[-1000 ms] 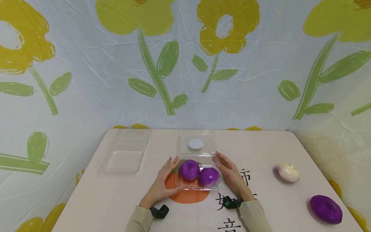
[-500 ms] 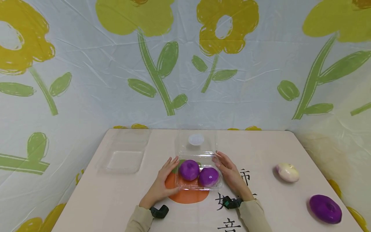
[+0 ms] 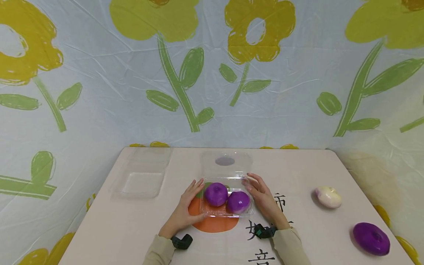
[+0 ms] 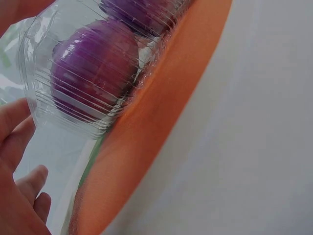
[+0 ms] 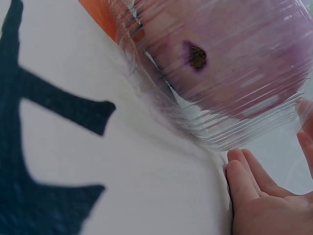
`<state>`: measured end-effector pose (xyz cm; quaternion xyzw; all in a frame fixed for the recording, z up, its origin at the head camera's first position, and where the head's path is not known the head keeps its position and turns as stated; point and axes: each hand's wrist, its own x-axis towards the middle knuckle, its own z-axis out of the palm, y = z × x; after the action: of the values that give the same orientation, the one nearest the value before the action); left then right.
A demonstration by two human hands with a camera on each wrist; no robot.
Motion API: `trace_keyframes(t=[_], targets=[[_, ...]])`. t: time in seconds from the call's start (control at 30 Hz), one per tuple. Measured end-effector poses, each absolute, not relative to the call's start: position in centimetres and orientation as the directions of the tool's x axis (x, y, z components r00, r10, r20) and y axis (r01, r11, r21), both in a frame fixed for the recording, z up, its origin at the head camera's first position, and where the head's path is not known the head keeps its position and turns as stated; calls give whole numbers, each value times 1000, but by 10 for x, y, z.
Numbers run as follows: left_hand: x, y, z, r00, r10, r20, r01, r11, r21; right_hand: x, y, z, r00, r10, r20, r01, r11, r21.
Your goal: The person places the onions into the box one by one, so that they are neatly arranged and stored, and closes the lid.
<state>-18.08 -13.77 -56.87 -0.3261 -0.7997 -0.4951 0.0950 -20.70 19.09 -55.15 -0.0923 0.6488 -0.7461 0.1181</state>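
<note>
Two purple onions, a left one [image 3: 216, 194] and a right one [image 3: 238, 202], sit side by side in a clear plastic container [image 3: 212, 215]. Its hinged lid [image 3: 212, 167] tips away behind, bearing an oval label [image 3: 225, 161]. My left hand [image 3: 186, 206] holds the container's left side, thumb at the near corner and fingers at the far one. My right hand [image 3: 263, 200] grips the right side near the hinge. Ribbed plastic around a purple onion [image 4: 98, 71] fills the left wrist view's upper left. In the right wrist view, an onion's dark root spot [image 5: 197, 58] shows through.
A second clear container [image 3: 142, 184] lies opened at the table's left. Toward the right rest a pale onion [image 3: 328, 197] and, nearer, a purple onion [image 3: 371, 238]. Behind the table [image 3: 298, 169] hangs a flower-printed cloth [image 3: 285, 110].
The lid rises slightly at half a second ago, then leans back lower now; its label looks darker. Both hands and the onions stay in place.
</note>
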Motion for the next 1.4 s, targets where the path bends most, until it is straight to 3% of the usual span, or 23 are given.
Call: trace_keyframes(t=[0.27,0.63,1.4], targets=[[-179,-138,-568,-783,426,454,599,318,735,-206,190,-551,-959,-285,-7,55,-159,-986],[-173,-137,-565,-864,367,344,473,364,802,-205,190,-553,-968,-250,9,39,-187,-982],[-175,-137,-568,-844,377,382,509,334,793,-206,189,-551,-977,-211,25,13,-175,-984]])
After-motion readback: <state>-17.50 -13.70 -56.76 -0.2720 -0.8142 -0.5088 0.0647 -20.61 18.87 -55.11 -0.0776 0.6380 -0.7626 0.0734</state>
